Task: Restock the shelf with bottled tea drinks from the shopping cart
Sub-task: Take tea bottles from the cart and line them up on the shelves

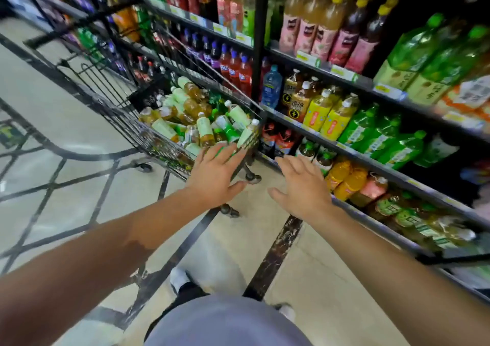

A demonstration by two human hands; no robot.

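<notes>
Shelf (352,157) | held upright bottles (328,117) in rows || Floor (305,253) | carried shopping cart (127,112)

Bottles (201,117) are lying piled in the cart (111,99), which is standing left of the shelf (352,157), just beside it.

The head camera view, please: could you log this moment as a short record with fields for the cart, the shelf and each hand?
setting: shop aisle, tiled floor
cart: black wire shopping cart, standing left of the shelf
cart contents: heap of bottled tea drinks, lying at mixed angles
shelf: drinks shelf on the right, rows of upright bottles
left hand: left hand open, fingers spread, at the cart's near corner, holding nothing
right hand: right hand open, fingers spread, between cart and shelf, holding nothing
task stage: no bottle picked up yet
</notes>
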